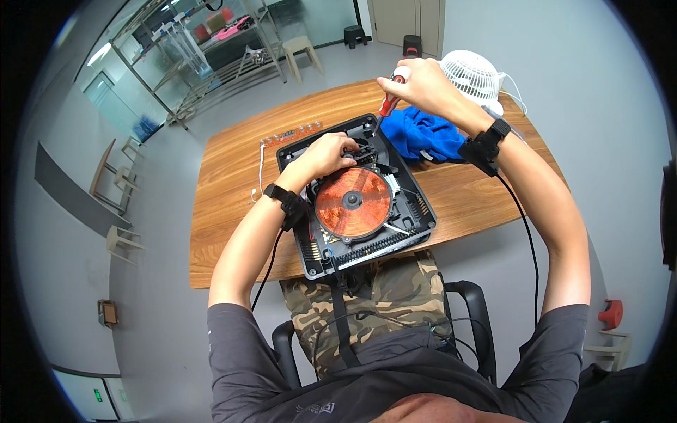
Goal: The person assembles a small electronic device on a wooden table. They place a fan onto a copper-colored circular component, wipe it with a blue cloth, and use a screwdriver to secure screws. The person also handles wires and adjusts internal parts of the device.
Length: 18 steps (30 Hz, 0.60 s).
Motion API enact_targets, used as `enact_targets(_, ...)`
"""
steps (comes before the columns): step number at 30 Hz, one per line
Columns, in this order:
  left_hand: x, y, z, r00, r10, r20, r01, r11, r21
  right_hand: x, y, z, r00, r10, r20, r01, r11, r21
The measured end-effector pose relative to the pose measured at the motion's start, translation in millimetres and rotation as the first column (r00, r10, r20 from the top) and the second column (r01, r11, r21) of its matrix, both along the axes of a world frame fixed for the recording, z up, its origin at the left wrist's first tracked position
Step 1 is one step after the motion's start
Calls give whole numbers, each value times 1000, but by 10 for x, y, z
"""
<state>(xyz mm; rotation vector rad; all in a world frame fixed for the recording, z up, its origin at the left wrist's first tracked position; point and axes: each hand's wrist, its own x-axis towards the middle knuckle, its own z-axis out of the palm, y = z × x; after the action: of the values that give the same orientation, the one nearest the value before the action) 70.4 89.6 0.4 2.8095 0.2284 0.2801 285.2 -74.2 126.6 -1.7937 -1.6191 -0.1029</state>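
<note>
An opened induction cooker base point(425, 224), a black housing with a round copper coil point(337, 204) inside, lies on the wooden table in front of me. My right hand point(425, 86) is closed around the handle of a red-and-white screwdriver point(388, 106). Its shaft slants down to the far right corner of the housing, and I cannot make out whether the tip sits in a screw. Beyond the coil, my left hand point(328, 154) reaches into the housing, its fingers curled on a black plastic part point(363, 152). That hand hides some of the part.
A blue cloth point(431, 137) lies crumpled right of the housing, with a white fan point(471, 76) behind it. On the left, a small circuit strip point(290, 134) trails a white cable. The wooden tabletop point(229, 204) has a curved far edge. Black cables run from both wristbands.
</note>
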Motion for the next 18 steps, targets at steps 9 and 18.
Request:
enact_targets(9,71,49,-14,996,-9,-92,14,998,54,77,36,-97,1000,19,5,-19,999,47)
enact_targets(18,89,-42,92,992,89,-84,-99,987,-126,77,22,-126,999,33,20,-34,999,29)
